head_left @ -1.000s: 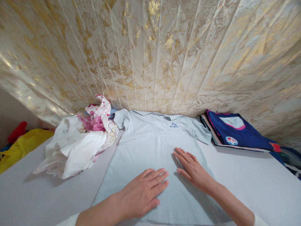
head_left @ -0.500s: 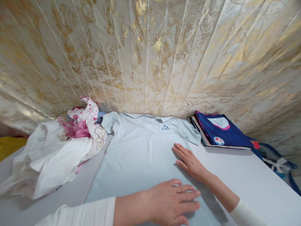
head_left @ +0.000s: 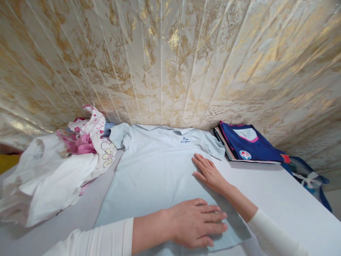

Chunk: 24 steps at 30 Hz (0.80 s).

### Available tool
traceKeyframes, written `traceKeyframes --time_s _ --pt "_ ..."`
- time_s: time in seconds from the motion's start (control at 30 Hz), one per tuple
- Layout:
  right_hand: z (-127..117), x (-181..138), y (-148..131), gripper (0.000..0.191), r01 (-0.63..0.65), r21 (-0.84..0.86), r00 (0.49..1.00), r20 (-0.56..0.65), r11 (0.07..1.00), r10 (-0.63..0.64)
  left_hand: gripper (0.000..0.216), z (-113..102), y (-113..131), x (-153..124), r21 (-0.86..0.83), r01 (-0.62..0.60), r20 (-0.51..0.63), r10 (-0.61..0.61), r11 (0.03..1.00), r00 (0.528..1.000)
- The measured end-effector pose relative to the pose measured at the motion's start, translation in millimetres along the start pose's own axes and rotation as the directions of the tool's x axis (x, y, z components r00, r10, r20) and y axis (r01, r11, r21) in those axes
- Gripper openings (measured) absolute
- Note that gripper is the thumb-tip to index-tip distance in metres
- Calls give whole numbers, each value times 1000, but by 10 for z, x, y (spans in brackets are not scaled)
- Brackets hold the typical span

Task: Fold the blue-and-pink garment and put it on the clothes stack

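Note:
A pale blue-grey T-shirt (head_left: 149,167) lies spread out on the white table, its collar at the far edge and a small dark blue logo on the chest. My left hand (head_left: 198,223) reaches across its lower part, fingers stretched out and spread, palm down over the cloth. Farther up, my right hand (head_left: 209,172) rests flat on the shirt near its right side, below the sleeve. Neither hand grips anything. The shirt's near left part is hidden by my left forearm.
To the left lies a loose heap of white and pink clothes (head_left: 64,177). A neat stack of folded clothes, a navy one (head_left: 255,142) on top, sits at the right rear. Beyond its right end is a blue-trimmed clear bag (head_left: 309,181). A gold-patterned curtain (head_left: 160,71) hangs behind the table (head_left: 269,192).
The view has shifted slightly. My left hand has lowered onto the shirt's lower right part, where the hem now shows flatter. My right hand stays flat on the cloth.

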State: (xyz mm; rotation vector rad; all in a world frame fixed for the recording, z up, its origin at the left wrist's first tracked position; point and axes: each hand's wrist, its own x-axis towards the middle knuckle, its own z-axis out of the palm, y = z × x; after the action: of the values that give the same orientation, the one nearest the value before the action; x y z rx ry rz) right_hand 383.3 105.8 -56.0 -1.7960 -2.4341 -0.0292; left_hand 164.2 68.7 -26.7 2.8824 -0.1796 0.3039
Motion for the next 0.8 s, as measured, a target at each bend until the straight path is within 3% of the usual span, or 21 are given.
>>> traceKeyframes --time_s 0.07,0.23,0.5,0.8 --pt "12 28 -41 56 45 11 999 -8 999 -45 44 37 12 25 27 -22 15 21 999 1000" --pt "48 111 4 55 -3 -7 1000 -1 1000 3 46 46 -53 132 99 166 -26 -164 981 986" --pt "-50 124 129 50 31 77 999 8 997 -31 51 114 -156 242 120 319 -86 -310 940 947" --pt "-72 -85 55 53 66 57 998 -15 996 -65 49 79 59 117 26 302 -80 -299 953 951"
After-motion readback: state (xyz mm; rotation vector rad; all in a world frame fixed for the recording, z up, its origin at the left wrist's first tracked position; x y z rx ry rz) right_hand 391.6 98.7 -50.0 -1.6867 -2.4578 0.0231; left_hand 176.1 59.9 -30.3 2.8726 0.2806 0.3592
